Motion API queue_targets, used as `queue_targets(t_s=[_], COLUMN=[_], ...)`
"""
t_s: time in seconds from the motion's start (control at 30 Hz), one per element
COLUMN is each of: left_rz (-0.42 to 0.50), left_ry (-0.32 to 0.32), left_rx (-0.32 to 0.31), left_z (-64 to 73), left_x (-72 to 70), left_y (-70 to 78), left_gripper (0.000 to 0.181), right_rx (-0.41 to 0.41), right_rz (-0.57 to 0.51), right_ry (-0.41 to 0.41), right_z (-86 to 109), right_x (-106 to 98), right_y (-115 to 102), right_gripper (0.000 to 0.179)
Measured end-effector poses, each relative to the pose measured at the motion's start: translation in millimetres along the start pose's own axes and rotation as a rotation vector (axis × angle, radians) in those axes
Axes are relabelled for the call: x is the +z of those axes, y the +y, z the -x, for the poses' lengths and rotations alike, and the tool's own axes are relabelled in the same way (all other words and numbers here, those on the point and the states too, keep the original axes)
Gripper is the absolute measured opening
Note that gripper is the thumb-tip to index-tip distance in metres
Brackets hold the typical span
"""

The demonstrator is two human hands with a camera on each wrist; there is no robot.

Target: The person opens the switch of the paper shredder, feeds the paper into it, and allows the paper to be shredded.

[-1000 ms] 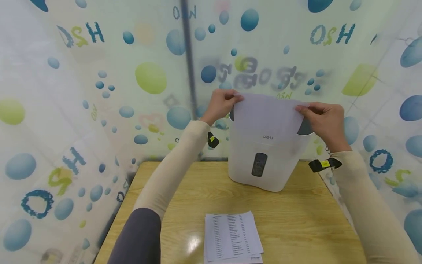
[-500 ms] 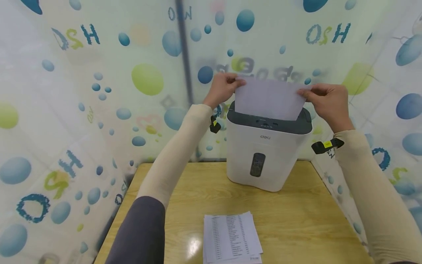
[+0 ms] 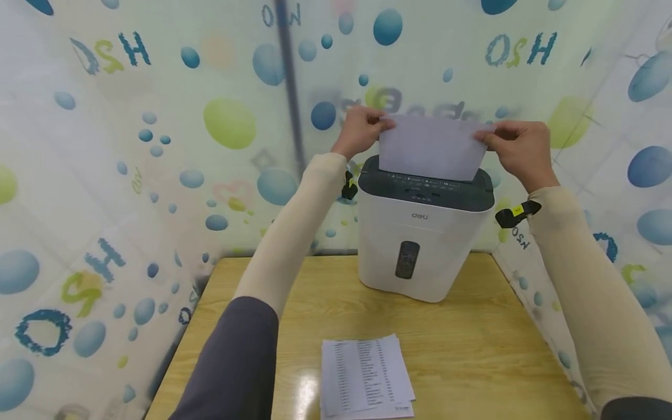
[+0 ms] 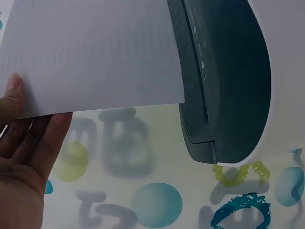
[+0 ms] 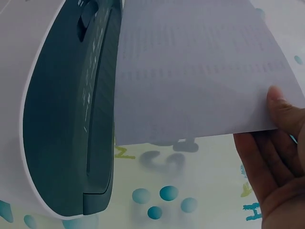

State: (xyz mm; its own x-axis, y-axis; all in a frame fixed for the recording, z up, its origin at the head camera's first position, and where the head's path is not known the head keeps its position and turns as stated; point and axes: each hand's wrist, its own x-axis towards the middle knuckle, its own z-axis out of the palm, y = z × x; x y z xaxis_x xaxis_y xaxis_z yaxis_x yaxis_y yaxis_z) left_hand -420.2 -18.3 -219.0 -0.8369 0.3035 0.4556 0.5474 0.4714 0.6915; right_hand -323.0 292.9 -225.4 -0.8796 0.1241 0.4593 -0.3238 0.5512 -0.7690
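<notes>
A sheet of paper (image 3: 431,147) hangs between both hands, faint print showing through it in the wrist views. My left hand (image 3: 361,129) pinches its upper left corner, thumb on the near side and fingers behind. At the upper right corner my right hand (image 3: 521,150) pinches it the same way. Below stands a white paper shredder (image 3: 436,251) with a dark top and a long feed slot (image 4: 194,57). The sheet's lower edge is close over the rear of the dark top (image 5: 57,119), alongside the slot and visible along its length.
A stack of printed sheets (image 3: 364,376) lies at the front of the wooden table (image 3: 294,303). The shredder stands near the table's back edge. A patterned curtain (image 3: 231,175) hangs close behind it and along both sides.
Both hands have raised the sheet from in front of the shredder to above its top, uncovering the dark lid. Over the last half second the sheet has shifted slightly; both grips stay the same.
</notes>
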Motion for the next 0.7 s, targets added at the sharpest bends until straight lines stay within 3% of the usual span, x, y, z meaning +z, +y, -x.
queue_targets(t_s=[0.27,0.7], left_rz=[-0.007,-0.011], left_ry=[-0.027,-0.055], left_rx=[-0.043,-0.085], left_z=[-16.3,-25.2], left_x=[11.2,23.9], left_y=[-8.2,-19.0], left_gripper=[0.025,0.028], right_rx=[0.008,0.037], right_rz=[0.004,0.080], right_ry=[-0.020,-0.031], right_z=[-14.5,-30.6], right_x=[2.7,8.4], right_y=[13.4,34.4], right_gripper=[0.028,0.031])
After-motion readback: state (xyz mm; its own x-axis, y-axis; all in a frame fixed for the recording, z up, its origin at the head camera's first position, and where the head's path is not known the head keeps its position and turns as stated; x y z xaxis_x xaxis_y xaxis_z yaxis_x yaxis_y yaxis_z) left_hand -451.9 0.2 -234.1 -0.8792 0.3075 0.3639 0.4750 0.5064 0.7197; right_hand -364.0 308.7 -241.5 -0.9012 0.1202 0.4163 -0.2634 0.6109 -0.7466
